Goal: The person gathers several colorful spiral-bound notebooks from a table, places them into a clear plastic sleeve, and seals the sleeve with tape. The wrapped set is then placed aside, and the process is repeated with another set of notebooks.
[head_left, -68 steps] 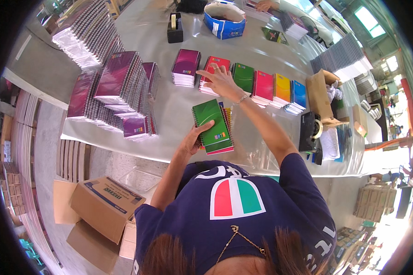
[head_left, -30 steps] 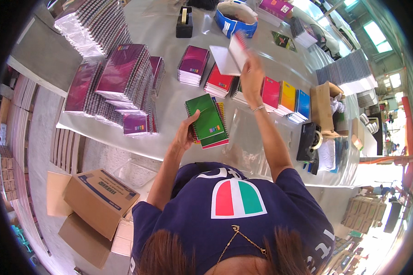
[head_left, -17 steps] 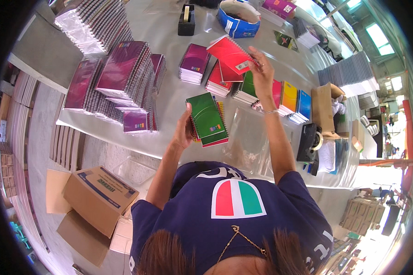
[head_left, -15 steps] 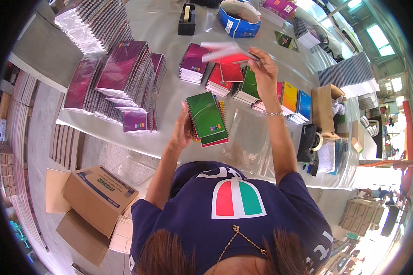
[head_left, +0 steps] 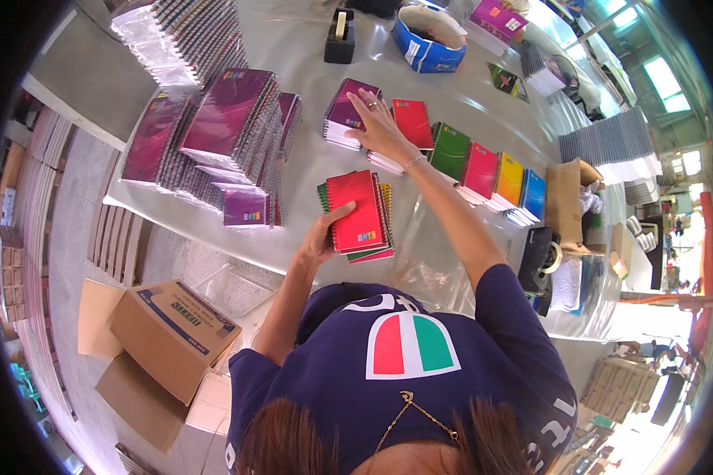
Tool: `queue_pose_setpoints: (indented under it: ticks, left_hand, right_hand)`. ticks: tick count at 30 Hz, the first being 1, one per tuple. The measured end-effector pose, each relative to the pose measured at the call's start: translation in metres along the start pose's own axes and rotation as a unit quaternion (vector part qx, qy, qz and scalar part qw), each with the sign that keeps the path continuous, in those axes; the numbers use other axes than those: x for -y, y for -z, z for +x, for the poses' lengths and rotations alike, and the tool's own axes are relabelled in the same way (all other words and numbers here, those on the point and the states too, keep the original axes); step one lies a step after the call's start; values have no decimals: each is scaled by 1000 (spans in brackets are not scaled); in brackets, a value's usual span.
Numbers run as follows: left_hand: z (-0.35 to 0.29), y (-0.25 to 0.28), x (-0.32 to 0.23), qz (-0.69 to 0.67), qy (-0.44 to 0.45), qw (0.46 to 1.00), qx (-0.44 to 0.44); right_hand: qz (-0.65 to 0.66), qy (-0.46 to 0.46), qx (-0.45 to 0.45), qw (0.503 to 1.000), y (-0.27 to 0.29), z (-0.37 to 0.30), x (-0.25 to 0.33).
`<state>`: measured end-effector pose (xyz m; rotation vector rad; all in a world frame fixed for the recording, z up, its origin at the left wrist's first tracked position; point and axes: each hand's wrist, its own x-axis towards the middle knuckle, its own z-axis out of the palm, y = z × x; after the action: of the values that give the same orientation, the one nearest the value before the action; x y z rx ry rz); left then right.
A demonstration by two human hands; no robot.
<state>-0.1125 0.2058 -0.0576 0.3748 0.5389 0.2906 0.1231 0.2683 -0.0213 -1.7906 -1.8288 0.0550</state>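
My left hand (head_left: 320, 237) grips a small fanned stack of spiral notebooks, its thumb across the red notebook (head_left: 356, 210) on top; green and yellow edges show underneath. My right hand (head_left: 383, 133) is stretched out over the pile of purple notebooks (head_left: 343, 111), fingers spread, covering part of the top cover. Whether it presses on that cover I cannot tell. Beside it, under my wrist, stands a pile of red notebooks (head_left: 412, 121). Rightward in the same row come green notebooks (head_left: 449, 150), pinkish-red notebooks (head_left: 478, 168), yellow notebooks (head_left: 508, 176) and blue notebooks (head_left: 533, 192).
Tall piles of wrapped purple notebooks (head_left: 228, 111) occupy the table's left. A tape dispenser (head_left: 340, 43) and a blue round container (head_left: 429, 51) stand at the back. To the right are a cardboard box (head_left: 564, 198) and a black tape dispenser (head_left: 537, 257). An open carton (head_left: 170, 340) lies below left.
My right hand has let go of the red notebook and moved left to the purple pile. That red notebook now tops the stack in my left hand, covering the green one.
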Motion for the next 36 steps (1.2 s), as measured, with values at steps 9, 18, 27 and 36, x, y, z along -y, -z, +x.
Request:
queue_pose_setpoints:
  ticks: [9, 18, 27, 36]
  left_hand:
    - [-24, 1, -3, 70, -66, 995, -1]
    - [-20, -24, 22, 85, 44, 978, 187]
    - [-8, -81, 84, 174, 211, 955, 113]
    - [-7, -141, 149, 264, 227, 933, 92]
  right_hand:
    - [235, -146, -39, 960, 60, -29, 44]
    - [515, 80, 55, 852, 156, -139, 57]
    - [91, -205, -78, 971, 149, -330, 78]
    - [46, -88, -143, 985, 126, -411, 72]
